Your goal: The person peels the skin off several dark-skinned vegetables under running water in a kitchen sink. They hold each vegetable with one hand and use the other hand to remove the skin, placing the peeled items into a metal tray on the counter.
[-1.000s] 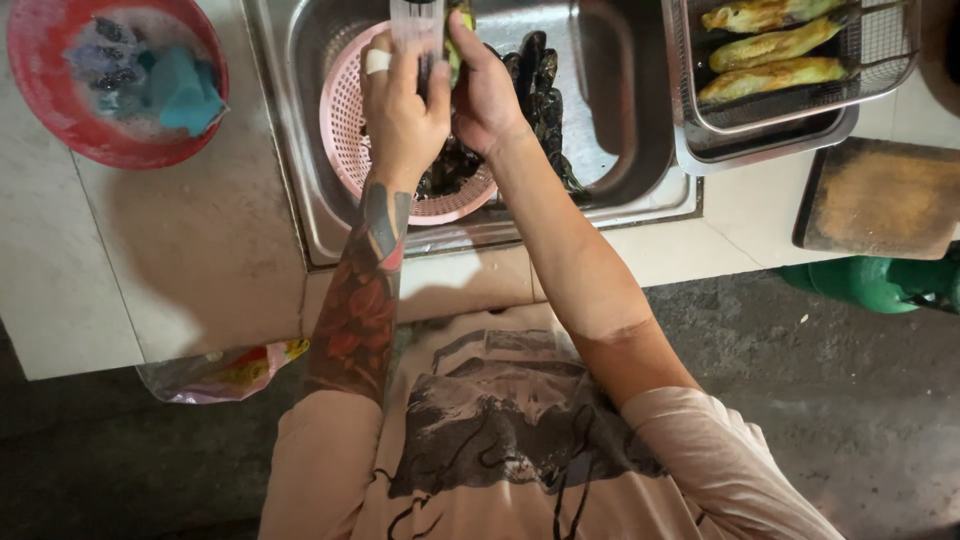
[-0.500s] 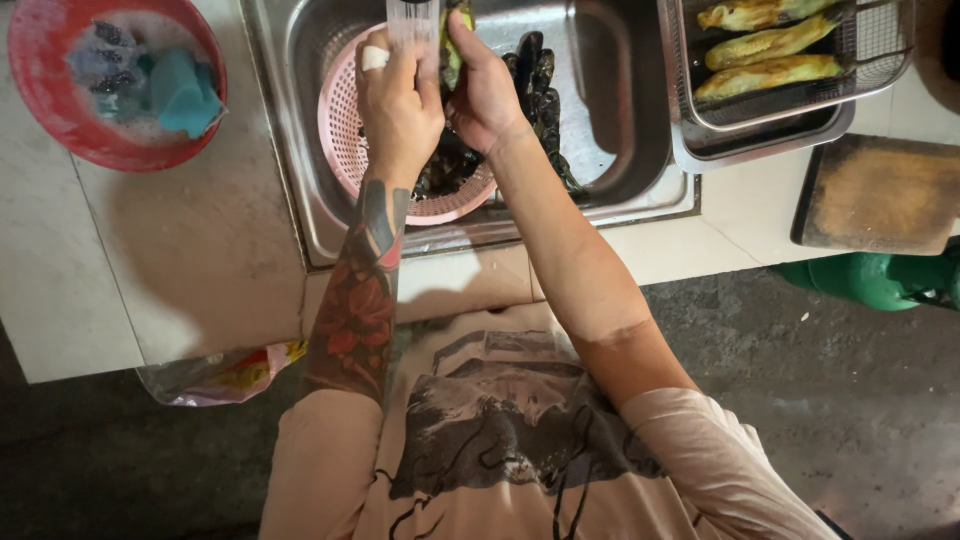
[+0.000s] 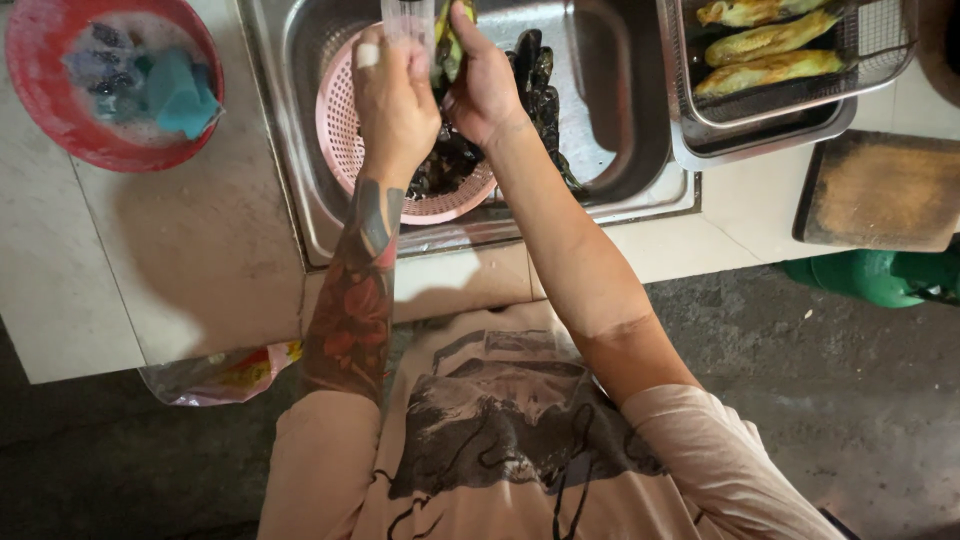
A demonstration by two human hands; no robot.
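Fingers of the right hand (image 3: pixel 485 85) curl around a small yellow-green vegetable (image 3: pixel 447 45), pinching it between thumb and fingertips at the top edge of the view. The vegetable's long axis runs roughly away from the person, toward the far wall of the sink (image 3: pixel 640 120), and its far end is cut off by the frame. The left hand (image 3: pixel 395 90) lies just beside it on the left, fingers closed on a pale, flat, translucent tool (image 3: pixel 408 18); whether it is a peeler or a scraper cannot be told. A white bandage strip wraps one left finger. Both hands are near enough to touch across the vegetable, the right one carrying it, the left one bringing the tool against its side.

Directly under the hands stands a round pink plastic colander (image 3: pixel 345 140), perforated, holding dark, glossy, charred-looking peel or scraps (image 3: pixel 450 165). More dark, elongated pieces (image 3: pixel 535 85) lie to the right of the colander on the stainless sink floor, touching its rim.

Right of the sink, a wire mesh basket (image 3: pixel 880 50) rests in a steel tray and carries three yellow-green, roasted-looking long vegetables (image 3: pixel 765 70) lying side by side. A worn wooden board (image 3: pixel 880 190) sits at the right edge of the desk (image 3: pixel 180 260). Near the far left corner of the desk stands a red plastic basin (image 3: pixel 40 120) with soapy water and a teal sponge (image 3: pixel 180 90).
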